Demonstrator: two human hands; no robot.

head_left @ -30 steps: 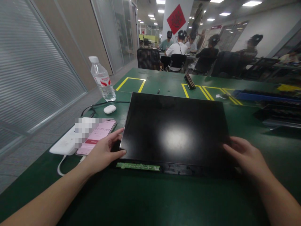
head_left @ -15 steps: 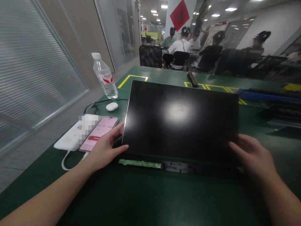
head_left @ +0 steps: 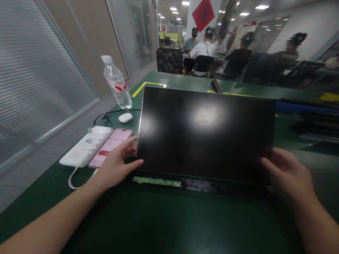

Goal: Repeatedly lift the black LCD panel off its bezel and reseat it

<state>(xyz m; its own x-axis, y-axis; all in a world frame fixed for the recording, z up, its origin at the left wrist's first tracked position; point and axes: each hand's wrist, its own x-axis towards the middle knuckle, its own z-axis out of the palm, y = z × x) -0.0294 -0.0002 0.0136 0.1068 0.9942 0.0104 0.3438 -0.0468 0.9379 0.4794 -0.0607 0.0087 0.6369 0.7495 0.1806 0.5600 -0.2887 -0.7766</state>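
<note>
A thin black display panel [head_left: 203, 137] is held up over the green table, its glossy face toward me with two bright reflections on it. My left hand [head_left: 120, 160] grips its lower left edge, thumb on the front and fingers behind. On the opposite side, my right hand [head_left: 290, 169] clasps the lower right edge in the same manner. Along the panel's lower edge shows a narrow green circuit board [head_left: 156, 181], with a dark strip [head_left: 201, 186] to its right. The panel hides what lies behind it.
Left of the panel lie a phone [head_left: 109, 148], a white power bank [head_left: 84, 146] with a cable, a white earbud case [head_left: 125, 118] and a water bottle [head_left: 116, 83]. A dark ridged strip [head_left: 216, 85] lies beyond. Dark parts [head_left: 317, 123] sit at right; several people sit behind.
The panel looks slightly larger, its right edge further right and its top edge a little higher. My right hand has shifted slightly right with it. Both hands keep their hold.
</note>
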